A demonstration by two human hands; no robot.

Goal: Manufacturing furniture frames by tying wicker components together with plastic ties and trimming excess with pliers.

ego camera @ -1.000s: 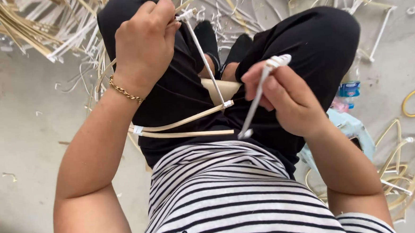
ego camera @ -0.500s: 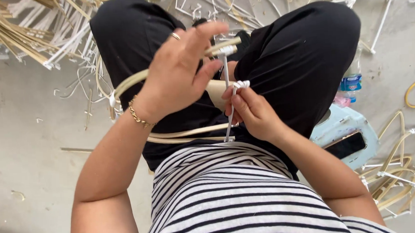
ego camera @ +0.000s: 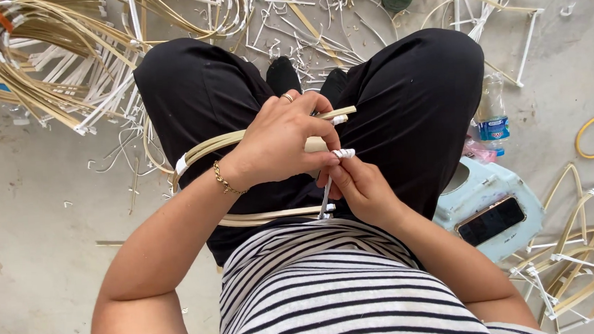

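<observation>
Pile of pale tan and white cane strips [ego camera: 68, 57] at 10 o'clock, spilling over grey concrete floor [ego camera: 35, 221]. Left hand [ego camera: 279, 144] at centre, gold bracelet on wrist, ring on finger, clamped around a bent pale tan flat cane strip loop [ego camera: 208, 146] over the lap. The loop runs from a white-taped bend at 9 o'clock of the hand, upper arm ending past the fingers toward 2 o'clock, lower arm lying flat across the thighs at 6 o'clock. Right hand [ego camera: 362, 187] just beside the left, touching it, pinching a thin white strip [ego camera: 326, 201] that hangs down in front of the striped shirt, its top end curled at the fingertips. Hands close together, both closed on material. Black trousers frame the work on both sides. At 3 o'clock: clear plastic bottle [ego camera: 490, 113], light blue plastic stool [ego camera: 485, 201] with a black phone [ego camera: 492, 220] on it, touching the right thigh. Bent cane frames [ego camera: 572, 254] at 4 o'clock. Open floor mainly at 8 o'clock; right side crowded.
</observation>
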